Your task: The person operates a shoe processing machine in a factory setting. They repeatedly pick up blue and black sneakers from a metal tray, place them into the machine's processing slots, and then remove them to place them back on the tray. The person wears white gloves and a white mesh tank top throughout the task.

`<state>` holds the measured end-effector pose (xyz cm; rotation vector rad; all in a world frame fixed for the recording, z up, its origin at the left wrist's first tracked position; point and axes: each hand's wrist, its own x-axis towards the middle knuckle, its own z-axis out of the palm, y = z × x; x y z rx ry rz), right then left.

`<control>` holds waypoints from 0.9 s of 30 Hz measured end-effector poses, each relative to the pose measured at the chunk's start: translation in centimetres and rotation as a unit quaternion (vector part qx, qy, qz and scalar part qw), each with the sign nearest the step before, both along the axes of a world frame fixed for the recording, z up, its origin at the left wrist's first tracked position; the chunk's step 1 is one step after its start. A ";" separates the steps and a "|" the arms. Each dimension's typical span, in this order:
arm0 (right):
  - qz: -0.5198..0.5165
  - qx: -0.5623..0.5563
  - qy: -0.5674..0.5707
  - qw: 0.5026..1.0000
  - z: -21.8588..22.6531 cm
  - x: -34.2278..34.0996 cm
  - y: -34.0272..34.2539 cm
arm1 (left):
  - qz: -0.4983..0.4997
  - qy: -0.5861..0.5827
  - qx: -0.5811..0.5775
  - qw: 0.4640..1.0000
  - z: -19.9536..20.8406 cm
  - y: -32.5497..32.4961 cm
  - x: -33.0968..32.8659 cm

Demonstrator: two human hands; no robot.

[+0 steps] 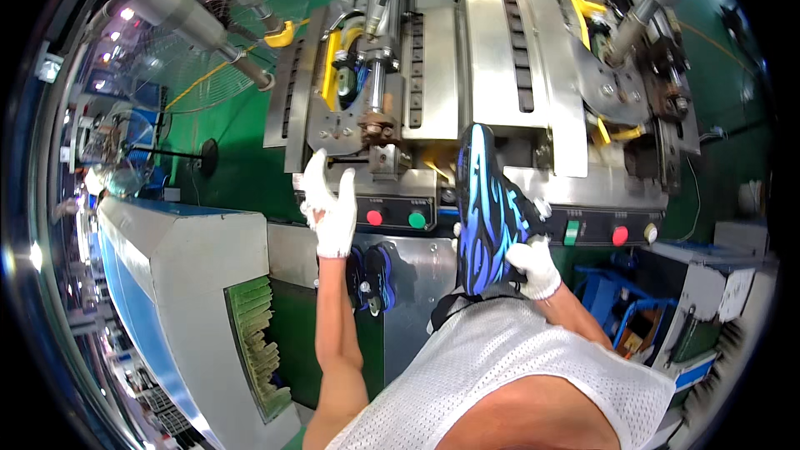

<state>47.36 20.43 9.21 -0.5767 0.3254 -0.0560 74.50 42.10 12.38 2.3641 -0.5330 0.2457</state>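
My right hand (pixel 535 267), in a white glove, is closed on the side of a sports shoe (pixel 482 217) near its heel end. The shoe's sole faces me, black with a blue and purple flame pattern, and its toe points away toward the machine. My left hand (pixel 330 210), also gloved in white, is raised before the left clamping station (pixel 354 108). Its thumb and forefinger stand apart and I see nothing held; the other fingers look partly bent. Below it, to the right, a pair of dark shoes (pixel 372 277) with blue-purple edges rests by the metal panel.
Control panels with a red button (pixel 374 217) and a green button (pixel 417 219) run along the machine's front. A second station (pixel 612 92) with yellow parts stands at the right. White-blue cabinet (pixel 187 258) on the left; blue cart (pixel 621 300) on the right.
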 end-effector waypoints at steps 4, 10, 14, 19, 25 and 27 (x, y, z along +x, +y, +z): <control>0.004 0.005 0.010 1.000 0.7 0.2 -1.0 | -0.057 -0.057 0.047 0.996 0.0 -5.1 10.1; -0.005 -0.010 0.045 0.999 2.0 -0.4 -1.2 | 0.008 0.013 0.076 0.997 -6.0 -10.9 22.6; -0.018 -0.032 0.064 0.997 1.4 -1.4 -1.0 | 0.078 0.095 0.166 0.978 -7.8 -14.4 24.9; 0.013 -0.113 0.138 0.984 -2.6 -3.0 -1.7 | 0.073 0.149 0.156 0.974 -2.3 -11.9 26.5; -0.030 -0.203 0.114 0.972 3.4 4.2 0.1 | 0.074 0.042 -0.040 0.996 6.3 -1.6 15.1; -0.034 -0.190 0.136 0.972 5.5 7.8 1.5 | 0.065 0.030 -0.110 0.991 6.8 2.8 9.9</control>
